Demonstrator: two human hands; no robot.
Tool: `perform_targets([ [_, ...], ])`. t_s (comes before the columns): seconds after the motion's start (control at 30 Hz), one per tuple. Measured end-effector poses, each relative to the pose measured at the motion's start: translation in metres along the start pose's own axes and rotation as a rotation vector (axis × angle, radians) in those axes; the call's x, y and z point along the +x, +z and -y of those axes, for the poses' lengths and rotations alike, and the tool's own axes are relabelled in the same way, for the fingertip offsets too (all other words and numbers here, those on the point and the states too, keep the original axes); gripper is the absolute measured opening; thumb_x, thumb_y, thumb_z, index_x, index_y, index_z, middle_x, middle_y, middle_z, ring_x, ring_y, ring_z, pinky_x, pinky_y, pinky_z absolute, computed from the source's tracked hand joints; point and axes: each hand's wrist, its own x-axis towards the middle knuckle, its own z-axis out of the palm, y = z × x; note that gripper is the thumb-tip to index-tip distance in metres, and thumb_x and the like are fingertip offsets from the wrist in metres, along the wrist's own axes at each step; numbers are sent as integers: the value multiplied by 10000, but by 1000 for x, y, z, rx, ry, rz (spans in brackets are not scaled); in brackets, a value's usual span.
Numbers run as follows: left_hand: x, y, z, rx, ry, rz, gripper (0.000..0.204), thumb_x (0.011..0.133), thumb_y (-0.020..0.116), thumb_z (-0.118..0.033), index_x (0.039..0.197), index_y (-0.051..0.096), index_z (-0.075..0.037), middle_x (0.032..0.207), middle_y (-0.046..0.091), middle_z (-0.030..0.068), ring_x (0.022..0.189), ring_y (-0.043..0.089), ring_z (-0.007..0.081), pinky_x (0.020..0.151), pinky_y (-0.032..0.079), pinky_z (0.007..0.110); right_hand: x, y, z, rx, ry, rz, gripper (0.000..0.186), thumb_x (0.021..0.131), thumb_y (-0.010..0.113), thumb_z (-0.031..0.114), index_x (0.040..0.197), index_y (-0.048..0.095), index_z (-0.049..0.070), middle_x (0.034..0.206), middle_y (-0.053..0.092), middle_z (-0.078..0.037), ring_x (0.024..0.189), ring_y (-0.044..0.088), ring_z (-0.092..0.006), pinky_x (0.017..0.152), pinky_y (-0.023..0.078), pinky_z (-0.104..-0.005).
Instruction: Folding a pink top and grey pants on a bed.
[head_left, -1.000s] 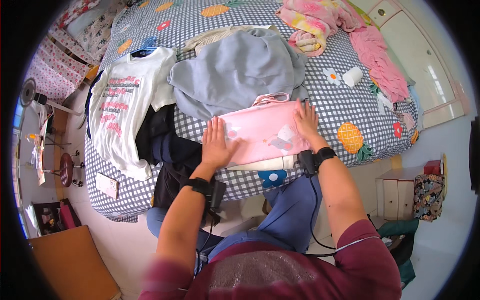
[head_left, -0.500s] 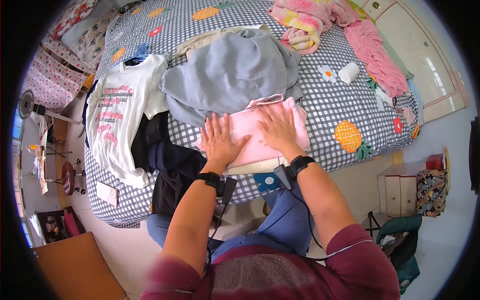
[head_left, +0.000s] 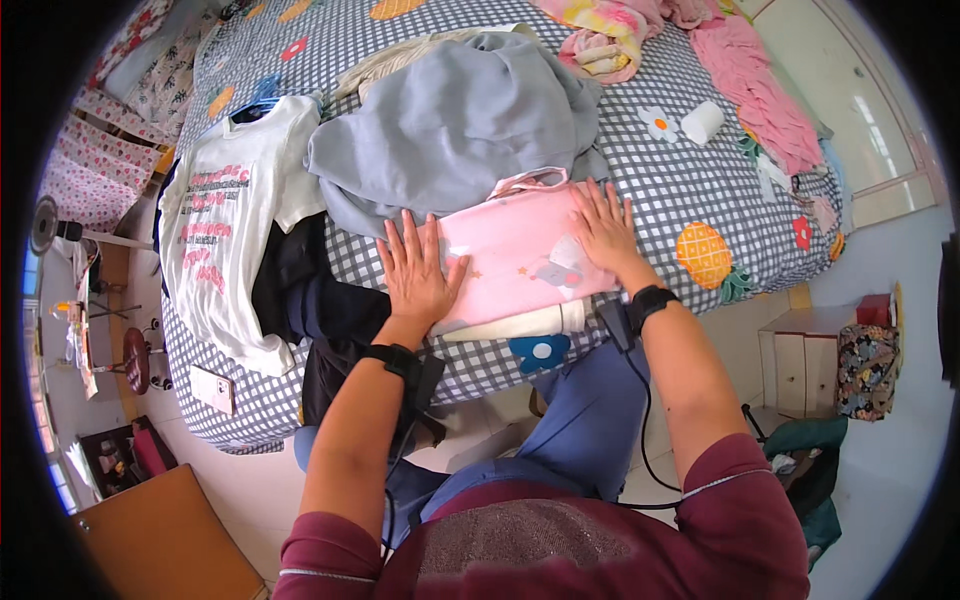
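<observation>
A folded pink garment (head_left: 505, 265) with a small animal print lies on a cream folded cloth (head_left: 515, 325) at the near side of the bed. My left hand (head_left: 420, 270) rests flat on its left end, fingers spread. My right hand (head_left: 610, 235) is spread on its right end. A crumpled grey garment (head_left: 450, 130) lies just behind it. To the left are a white printed T-shirt (head_left: 225, 230) and dark clothing (head_left: 320, 300) partly beneath it.
The checked bedspread (head_left: 680, 210) holds a white cylinder (head_left: 703, 123), pink bedding (head_left: 750, 100) and a phone (head_left: 212, 388). A chest of drawers (head_left: 800, 370) stands low at the right, a brown board (head_left: 160, 530) at lower left, a fan (head_left: 45, 225) at far left.
Half a second ago my right hand was on the middle of the pink garment; it has moved right to the end. My left hand has shifted slightly left, and the print shows again.
</observation>
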Motion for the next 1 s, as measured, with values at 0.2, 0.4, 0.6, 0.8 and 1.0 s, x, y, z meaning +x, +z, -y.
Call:
perform_targets([
  [0.2,-11,-11,-57,8,164,-33,577,801,498,-246,1307,378,3,1391,277,253,1301,238,408,1038,164,562,-19,-20,81,180,-182,-208,503,872,445,393,1337,401,207,1382,374,-105,1323,229,-342,1065,111,-542],
  [0.4,-33,3,-55,-49,45,-74,637,849,476,-370,1370,308,-44,1423,226,238,1339,147,395,1084,91,494,-52,4,59,71,-101,-232,505,900,409,386,1376,330,236,1422,310,-81,1329,225,-309,1079,104,-505],
  [0.6,-34,9,-15,-165,48,-45,705,849,492,-395,1391,233,-27,1436,190,237,1341,144,385,1084,103,478,-59,12,-5,22,21,-238,476,913,371,395,1369,340,262,1437,286,-77,1337,212,-310,1083,105,-495],
  [0.8,-35,2,-11,-198,45,52,695,866,453,-412,1387,228,-10,1448,142,239,1350,99,386,1083,84,476,-66,-1,-16,141,-44,-274,464,923,350,348,1369,339,219,1424,298,-91,1325,234,-314,1086,111,-486],
  [1.0,-46,-17,-36,-303,182,43,701,845,502,-410,1375,265,-18,1433,177,245,1328,142,423,1073,108,507,-117,-28,-17,298,-355,-211,571,713,565,91,1262,418,38,1350,375,-133,1265,336,-303,1072,217,-462],
])
